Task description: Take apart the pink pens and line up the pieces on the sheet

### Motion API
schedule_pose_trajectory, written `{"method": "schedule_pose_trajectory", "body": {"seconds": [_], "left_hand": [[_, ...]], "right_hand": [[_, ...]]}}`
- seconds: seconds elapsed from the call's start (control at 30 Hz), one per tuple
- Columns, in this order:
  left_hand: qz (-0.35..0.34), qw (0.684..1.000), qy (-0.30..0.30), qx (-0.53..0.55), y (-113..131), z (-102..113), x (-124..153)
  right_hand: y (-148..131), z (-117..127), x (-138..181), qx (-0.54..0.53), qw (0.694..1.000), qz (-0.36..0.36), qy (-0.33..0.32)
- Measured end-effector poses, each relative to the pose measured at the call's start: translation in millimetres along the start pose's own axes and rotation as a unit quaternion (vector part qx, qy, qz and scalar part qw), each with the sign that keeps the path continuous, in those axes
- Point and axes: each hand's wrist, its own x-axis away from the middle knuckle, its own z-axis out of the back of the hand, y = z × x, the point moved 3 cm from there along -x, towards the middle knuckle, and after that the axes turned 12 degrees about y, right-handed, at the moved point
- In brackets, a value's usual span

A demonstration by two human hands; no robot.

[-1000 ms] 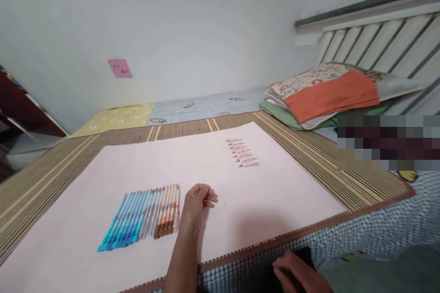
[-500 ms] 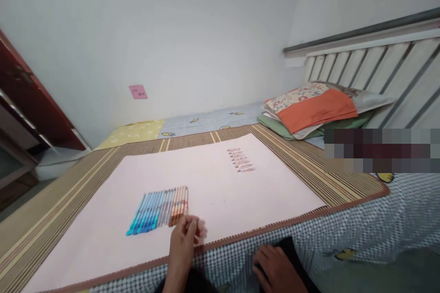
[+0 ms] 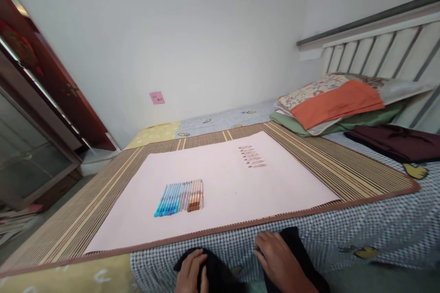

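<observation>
My left hand [image 3: 192, 274] rests on a dark trouser knee at the bottom edge, fingers curled loosely over the cloth. My right hand [image 3: 280, 265] lies flat on the other dark knee, fingers stretched out. Both are off the pink sheet [image 3: 227, 192], which covers a striped woven mat [image 3: 347, 169] on the bed. A tidy row of pens [image 3: 180, 197], blue ones at the left, clear and orange ones at the right, lies on the sheet's near left. A smaller row of pink pens [image 3: 252, 156] lies farther back on the right.
A pillow with an orange and patterned cover [image 3: 335, 100] sits on folded green cloth at the back right. A dark maroon cloth [image 3: 395, 142] lies beside it. A slatted headboard [image 3: 374, 50] stands at the right, a glass-fronted cabinet [image 3: 30, 146] at the left, a pink note [image 3: 157, 97] on the wall.
My left hand has drawn back from beside the row of pens, off the sheet, down onto my knee. The view has pulled back and swung left. The right hand stays on the other knee.
</observation>
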Motion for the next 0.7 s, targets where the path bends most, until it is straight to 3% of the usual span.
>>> {"method": "schedule_pose_trajectory", "body": {"seconds": [0.1,0.27,0.37,0.5,0.7], "left_hand": [[-0.004,0.999,-0.038,-0.016,6,-10,-32],[0.008,0.997,-0.025,-0.067,3,-36,-96],[-0.002,0.989,-0.072,-0.133,-1,-57,-122],[-0.038,0.957,-0.158,-0.242,1,-77,-141],[-0.056,0.940,-0.199,-0.271,5,-84,-149]], "right_hand": [[-1,-3,0,-0.013,0.999,-0.025,-0.025],[-4,-1,-6,-0.027,0.994,-0.069,-0.075],[-8,-3,-8,-0.034,0.993,-0.079,-0.084],[-12,-6,-7,-0.054,0.992,-0.080,-0.084],[-16,-6,-7,-0.080,0.989,-0.089,-0.086]]}}
